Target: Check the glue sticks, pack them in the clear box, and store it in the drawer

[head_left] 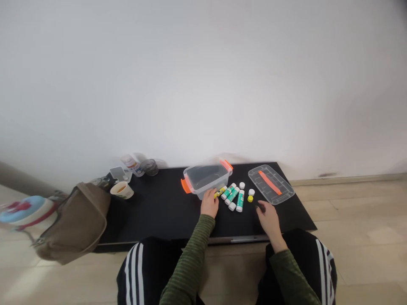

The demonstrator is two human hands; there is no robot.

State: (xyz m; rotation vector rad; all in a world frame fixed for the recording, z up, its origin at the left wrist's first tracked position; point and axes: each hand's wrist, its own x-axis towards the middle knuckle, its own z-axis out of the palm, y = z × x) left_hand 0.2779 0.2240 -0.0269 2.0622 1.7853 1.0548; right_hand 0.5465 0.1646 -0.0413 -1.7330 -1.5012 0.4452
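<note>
My left hand [210, 203] is closed with its fingertips on a yellow glue stick [220, 192], just in front of a clear plastic box [203, 188] with orange latches. Beside that stick lie several green and white glue sticks [241, 201] on their sides. Loose white caps [242, 185] and a yellow cap [250, 198] are to their right. My right hand [269, 218] rests low over the table near the yellow cap, fingers bent and thumb apart, with a dark gap between them; I see nothing held there.
A clear lid [271, 184] with an orange handle lies at the right of the black table [159, 212]. On the left are a paper cup [122, 190] of brownish drink, a white bottle [132, 165], a dark round container [149, 167] and a brown bag [76, 224]. A wall stands behind.
</note>
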